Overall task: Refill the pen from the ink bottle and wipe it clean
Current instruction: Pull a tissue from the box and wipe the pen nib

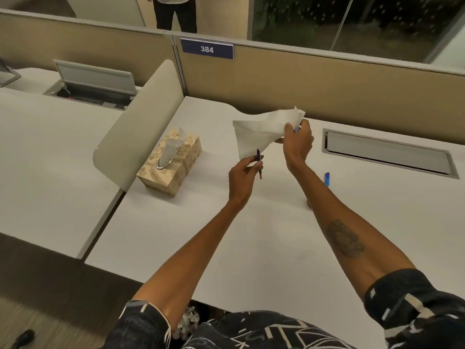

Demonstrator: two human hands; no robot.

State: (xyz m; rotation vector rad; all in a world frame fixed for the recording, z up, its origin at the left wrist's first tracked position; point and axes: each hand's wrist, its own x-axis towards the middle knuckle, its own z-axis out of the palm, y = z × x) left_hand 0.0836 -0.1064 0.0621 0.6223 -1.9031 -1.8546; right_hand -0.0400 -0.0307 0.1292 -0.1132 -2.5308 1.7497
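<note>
left hand (242,177): raised above the desk, fingers curled, pinching the pen between thumb and fingertips
pen (259,163): dark blue barrel, reddish lower end, roughly upright in the left hand, top end just in front of the tissue's lower corner
right hand (298,142): raised, to the right of and farther out than the left, fingers closed on one end of the tissue
tissue (259,127): white sheet, off the desk, spreads left and down from the right hand; touching the pen or not, cannot tell
pale purple bit (297,128): small, at the right fingertips against the tissue; what it is, cannot tell
blue cap (326,178): lies on the desk, just right of the right forearm, apart from both hands
tissue box (171,162): gold floral pattern, on the desk left of the hands, a sheet sticking up from the slot
desk (226,248): white top
cable hatch (387,152): grey, shut, set in the desk at right
number plate (206,49): blue, reads 384, on the partition behind
divider panel (141,127): beige, rounded, stands beside the tissue box
</note>
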